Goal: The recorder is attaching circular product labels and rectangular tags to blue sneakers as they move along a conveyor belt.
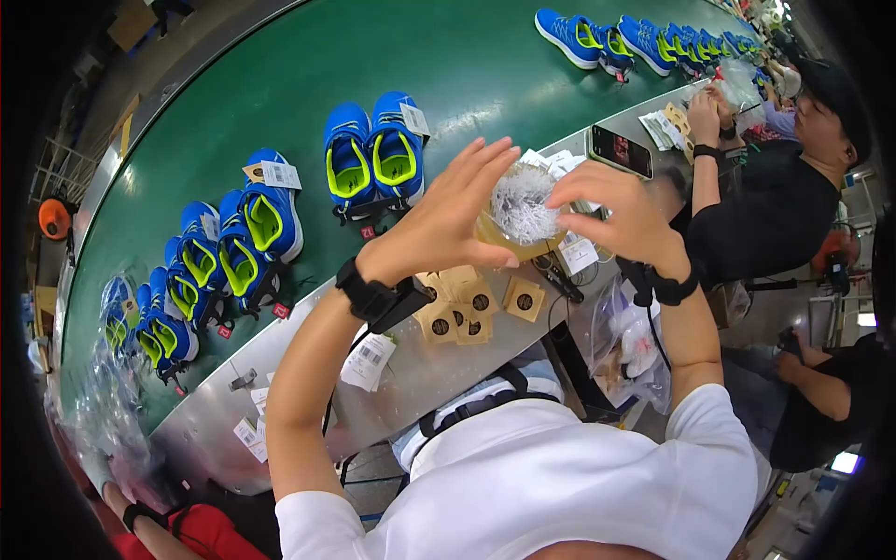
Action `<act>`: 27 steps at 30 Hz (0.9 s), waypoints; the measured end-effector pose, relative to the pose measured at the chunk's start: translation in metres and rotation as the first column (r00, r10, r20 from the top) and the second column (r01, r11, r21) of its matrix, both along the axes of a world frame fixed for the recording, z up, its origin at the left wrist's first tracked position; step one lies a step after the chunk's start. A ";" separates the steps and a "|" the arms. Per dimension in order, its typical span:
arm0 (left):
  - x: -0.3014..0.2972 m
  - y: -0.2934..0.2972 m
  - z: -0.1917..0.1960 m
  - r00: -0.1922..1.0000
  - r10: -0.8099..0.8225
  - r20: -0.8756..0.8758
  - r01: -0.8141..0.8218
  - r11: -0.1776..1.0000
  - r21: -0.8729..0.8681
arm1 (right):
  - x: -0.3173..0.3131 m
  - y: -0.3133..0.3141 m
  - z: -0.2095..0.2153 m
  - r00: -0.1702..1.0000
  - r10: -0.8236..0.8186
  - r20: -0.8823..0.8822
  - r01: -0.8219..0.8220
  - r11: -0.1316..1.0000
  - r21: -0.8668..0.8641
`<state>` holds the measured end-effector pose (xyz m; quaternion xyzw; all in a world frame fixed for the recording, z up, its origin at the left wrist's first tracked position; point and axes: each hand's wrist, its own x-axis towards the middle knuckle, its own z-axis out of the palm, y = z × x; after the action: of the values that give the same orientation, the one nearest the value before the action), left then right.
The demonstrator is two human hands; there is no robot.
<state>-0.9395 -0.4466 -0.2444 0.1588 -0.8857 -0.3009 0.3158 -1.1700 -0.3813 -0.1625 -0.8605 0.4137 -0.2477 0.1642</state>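
A tangle of thin white plastic strands lies in a round yellowish container near the middle of the metal ledge. My left hand is open beside it, fingers stretched out and thumb apart; nothing shows in it. On the other side, my right hand reaches over the strands, its fingers bent and the thumb and forefinger tips apart. Nothing can be made out between them. Beyond my left hand stands a pair of blue sneakers with lime-green linings and a white hang tag.
More blue shoes stand on the green belt to the left, others far right. Brown cards, white tags, a phone and a dark-handled tool lie on the ledge. A co-worker is at the right.
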 end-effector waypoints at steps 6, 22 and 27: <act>-0.023 -0.002 -0.018 0.997 0.047 -0.068 -0.052 0.996 -0.073 | 0.043 0.010 -0.025 0.994 -0.106 0.041 0.113 0.958 -0.262; -0.044 -0.009 -0.038 0.988 0.097 -0.118 -0.120 0.971 -0.207 | 0.049 0.003 -0.049 0.973 -0.151 0.172 0.199 0.930 -0.308; -0.051 0.000 -0.035 0.957 0.284 -0.055 -0.286 0.902 -0.324 | 0.043 0.021 -0.050 0.685 -0.049 0.727 0.229 0.962 -0.150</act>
<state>-0.9902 -0.4469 -0.2795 0.2306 -0.8896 -0.1004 0.3813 -1.1272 -0.3598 -0.2127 -0.6747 0.3499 -0.6207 0.1926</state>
